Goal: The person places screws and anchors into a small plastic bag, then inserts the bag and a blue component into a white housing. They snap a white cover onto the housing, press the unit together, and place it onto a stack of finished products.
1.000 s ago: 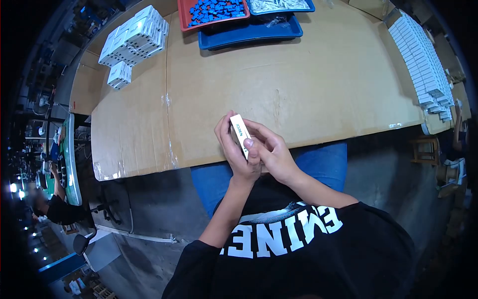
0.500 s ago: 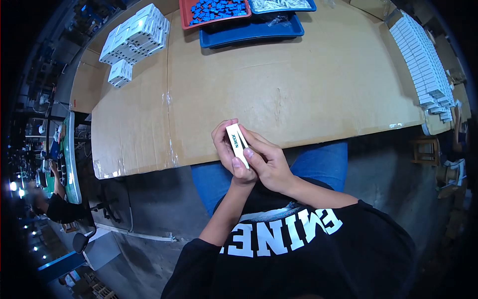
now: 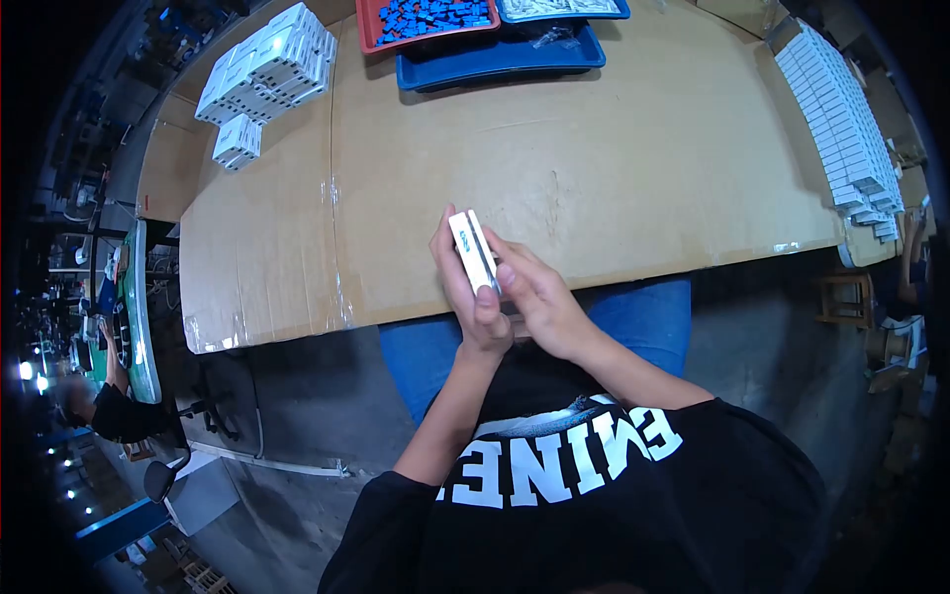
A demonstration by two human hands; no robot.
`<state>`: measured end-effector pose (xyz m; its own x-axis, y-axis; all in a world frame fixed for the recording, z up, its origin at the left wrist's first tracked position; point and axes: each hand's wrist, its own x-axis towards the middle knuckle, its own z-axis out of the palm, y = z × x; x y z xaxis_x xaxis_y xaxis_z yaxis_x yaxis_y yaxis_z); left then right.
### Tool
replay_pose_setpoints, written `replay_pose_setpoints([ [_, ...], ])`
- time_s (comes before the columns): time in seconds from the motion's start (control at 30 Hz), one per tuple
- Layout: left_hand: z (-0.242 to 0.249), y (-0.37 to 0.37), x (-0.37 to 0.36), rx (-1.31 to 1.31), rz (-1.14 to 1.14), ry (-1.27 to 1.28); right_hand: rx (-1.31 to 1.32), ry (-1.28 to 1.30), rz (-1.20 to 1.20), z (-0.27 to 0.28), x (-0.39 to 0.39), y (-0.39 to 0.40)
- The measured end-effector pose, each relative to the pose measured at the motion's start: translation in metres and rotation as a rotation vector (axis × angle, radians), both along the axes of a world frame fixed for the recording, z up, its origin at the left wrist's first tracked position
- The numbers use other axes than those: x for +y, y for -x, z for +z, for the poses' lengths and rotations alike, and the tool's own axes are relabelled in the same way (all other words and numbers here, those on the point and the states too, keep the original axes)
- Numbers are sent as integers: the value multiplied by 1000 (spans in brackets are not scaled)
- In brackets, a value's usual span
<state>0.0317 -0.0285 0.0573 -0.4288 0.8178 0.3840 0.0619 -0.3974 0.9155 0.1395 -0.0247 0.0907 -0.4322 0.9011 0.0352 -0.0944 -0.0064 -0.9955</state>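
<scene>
A slim white plastic case (image 3: 473, 249) with dark green lettering on its narrow face stands tilted between my two hands above the front edge of the table. My left hand (image 3: 461, 289) is wrapped round its left side, the thumb pressed near its lower end. Against the right side of the case rest the thumb and fingers of my right hand (image 3: 536, 302). A dark lengthwise gap or line shows along the right side of the case. My fingers hide its underside.
Stacked white units (image 3: 267, 69) stand at the back left of the cardboard-covered table (image 3: 594, 168). At the back are a red tray (image 3: 374, 48) of blue parts and a blue tray (image 3: 500, 76). Rows of white units (image 3: 836, 119) line the right edge. A person (image 3: 124, 411) sits far left.
Both hands have moved a little away from my body with the case. The case now sits higher in my left hand, and the wedge-shaped gap on its right side looks narrower.
</scene>
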Motion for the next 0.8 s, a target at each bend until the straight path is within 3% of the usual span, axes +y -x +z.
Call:
replay_pose_setpoints([
  [0.13,-3,9,-6,231,-164,106,-98,-19,127,2,16,-25],
  [0.2,-4,5,-9,-229,-248,236,-214,-36,156,11,18,-37],
  [0.27,8,6,-11,-321,-284,295,-373,-541,58,16,21,-41],
  [0.33,24,5,-11,-548,-442,533,-299,-579,70,9,24,-42],
  [0.43,43,-5,-13,-608,-500,562,-437,-897,25,9,33,-50],
  [0.6,49,-16,-14,-745,-602,609,-371,-974,-20,8,40,-53],
  [0.8,49,-13,-18,-722,-614,628,-246,-1038,-36,1,40,-48],
])
